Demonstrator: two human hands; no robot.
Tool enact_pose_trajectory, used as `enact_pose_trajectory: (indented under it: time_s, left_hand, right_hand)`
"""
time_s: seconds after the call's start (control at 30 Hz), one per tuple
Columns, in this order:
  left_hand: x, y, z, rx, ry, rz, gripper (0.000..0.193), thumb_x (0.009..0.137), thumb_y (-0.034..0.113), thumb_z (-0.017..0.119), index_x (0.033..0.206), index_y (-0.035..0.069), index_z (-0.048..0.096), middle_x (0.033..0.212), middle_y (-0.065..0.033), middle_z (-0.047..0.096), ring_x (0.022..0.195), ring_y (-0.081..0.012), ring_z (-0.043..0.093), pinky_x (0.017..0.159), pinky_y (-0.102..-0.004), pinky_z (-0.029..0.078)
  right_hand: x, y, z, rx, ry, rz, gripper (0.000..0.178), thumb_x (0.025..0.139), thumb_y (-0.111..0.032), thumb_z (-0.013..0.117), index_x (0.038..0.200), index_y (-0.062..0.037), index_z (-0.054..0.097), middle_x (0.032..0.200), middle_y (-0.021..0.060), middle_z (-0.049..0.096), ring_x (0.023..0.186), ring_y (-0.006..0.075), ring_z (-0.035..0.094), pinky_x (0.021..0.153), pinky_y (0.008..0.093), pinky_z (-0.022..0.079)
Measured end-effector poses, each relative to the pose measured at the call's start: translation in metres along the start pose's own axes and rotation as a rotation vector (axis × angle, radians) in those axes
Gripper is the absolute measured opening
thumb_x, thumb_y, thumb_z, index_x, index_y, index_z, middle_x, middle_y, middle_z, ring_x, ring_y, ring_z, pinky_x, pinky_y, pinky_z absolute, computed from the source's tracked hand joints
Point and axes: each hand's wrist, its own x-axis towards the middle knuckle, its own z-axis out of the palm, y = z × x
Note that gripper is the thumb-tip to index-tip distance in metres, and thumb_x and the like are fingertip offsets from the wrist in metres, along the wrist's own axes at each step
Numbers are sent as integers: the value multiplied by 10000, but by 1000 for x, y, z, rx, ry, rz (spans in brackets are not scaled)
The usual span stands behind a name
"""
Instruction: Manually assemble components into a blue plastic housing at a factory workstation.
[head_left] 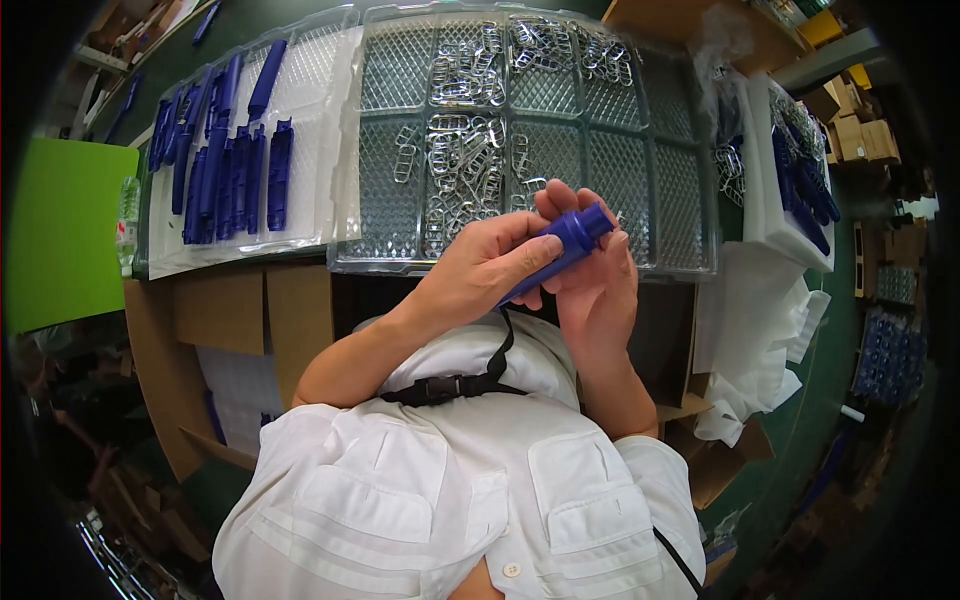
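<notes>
Over the front edge of the compartment tray, my left hand [478, 272] is wrapped round a blue plastic tube-shaped handle [568, 246], thumb along its top. The handle tilts, its narrower stepped end pointing up and to the right. My right hand [600, 290] closes round that end, with fingers behind it and thumb beside the tip. The handle's lower end is partly hidden by my left hand. Beyond my hands, a clear tray [390, 215] holds silvery looped metal clips [465, 160] in several of its compartments.
At left, a white-lined tray [310, 190] carries several blue plastic handle shells [225, 170]. A white foam box [760, 215] at right contains blue parts [800, 190] and metal clips. Open cardboard boxes [225, 310] stand below the table edge. A green panel [65, 230] is far left.
</notes>
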Motion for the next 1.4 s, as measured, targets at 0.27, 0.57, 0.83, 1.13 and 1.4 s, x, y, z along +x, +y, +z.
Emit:
enact_pose_trajectory:
  time_s: [0.27,0.57,0.83,1.13,1.4]
  left_hand:
    - [-7,11,23,962,216,564,407,995,172,709,1350,-1,612,1090,-191,724,886,-380,739,734,-401,597]
    - [-78,2,-39,160,164,182,539,1126,354,476,1493,-32,554,950,-95,672,654,-119,590,614,-232,499]
    - [-111,-37,-62,-477,211,-25,750,1043,477,440,1609,-10,376,976,-77,595,635,-99,533,550,-257,512]
    - [-118,-42,-69,-403,94,74,726,1099,527,489,1575,7,318,1150,-172,644,756,-141,662,620,-283,577]
    - [-133,-43,-70,-415,273,86,648,1113,549,427,1502,31,435,1123,-181,662,816,-208,717,737,-328,609]
  right_hand:
    - [7,27,-33,647,178,278,398,1115,-246,417,1356,46,540,1496,259,536,1433,372,492,1246,512,362]
    - [114,-175,-147,-214,162,-177,269,1059,34,472,1281,29,624,1306,168,677,1203,223,691,1005,362,621]
    - [167,-175,-90,-1796,325,-532,343,1006,-140,698,1335,-44,702,1206,141,768,1078,241,736,971,350,557]
    - [167,14,1,-1880,-350,-246,223,923,-203,792,1120,-100,799,1008,81,733,914,267,740,835,379,586]
    - [166,35,29,-2299,-388,-18,355,866,-222,831,1193,-101,768,1195,119,632,1181,313,632,982,456,548]
